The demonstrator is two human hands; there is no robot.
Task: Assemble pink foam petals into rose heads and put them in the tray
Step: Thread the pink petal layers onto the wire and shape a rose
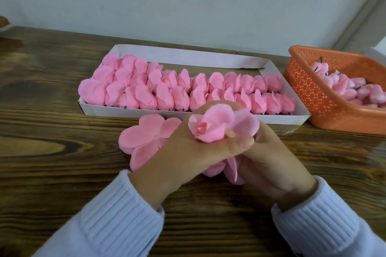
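Note:
A pink foam rose head [211, 125] with a pale bud at its centre is held up between both hands over the table. My left hand [188, 152] grips it from the left, thumb across the base. My right hand [269, 158] holds the outer petals from the right and below; a loose petal [232, 166] hangs beneath. A stack of flat pink petal pieces [146, 135] lies on the table, partly hidden behind my left hand. The white cardboard tray [277, 117] behind holds several finished pink rose heads [177, 89] in rows.
An orange perforated plastic basket [313, 89] at the right holds several pink buds with dark stems [355, 87]. The dark wooden table [52, 152] runs to a pale wall at the back. A brown object [4, 23] shows at the far left edge.

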